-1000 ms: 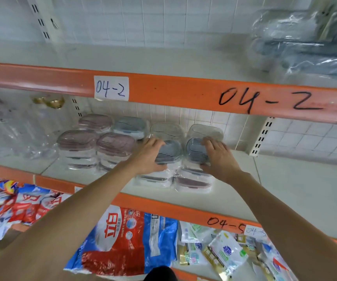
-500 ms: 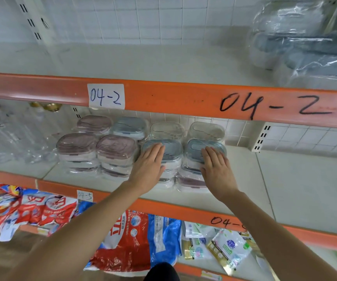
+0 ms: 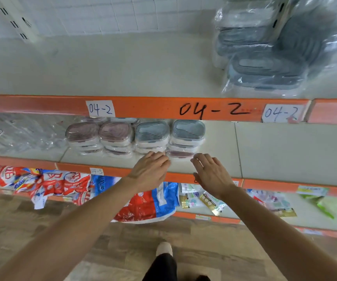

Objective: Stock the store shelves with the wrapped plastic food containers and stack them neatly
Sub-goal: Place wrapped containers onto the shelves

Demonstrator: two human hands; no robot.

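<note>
Reaching across the orange front rail (image 3: 111, 171), the person is extending both arms over the lower shelf of packets toward the middle shelf (image 3: 220, 153). The left hand (image 3: 150, 171) is hovering at the foot of the third stack, its fingers (image 3: 159, 157) loosely curled and empty; the tips appear to be touching the film wrap at the base, though contact cannot be confirmed. The right hand (image 3: 211, 173) is positioned just beside the fourth stack, palm down, fingers (image 3: 199, 160) spread and relaxed, gripping nothing.

Beyond the hands, the wrapped containers are sitting in four stacks along the front of the shelf: two with pink lids (image 3: 98, 131) on the left, two with blue-grey lids (image 3: 169, 129) on the right. The stacks are standing side by side, touching, and roughly level. This arrangement is probably serving to keep the row square and the facing even, with bare shelf to the right for further stock.

Farther back, the upper rail marked 04-2 (image 3: 214, 109) is hiding the rear row. Above it, larger wrapped grey containers (image 3: 265, 53) are resting on the top shelf.
</note>
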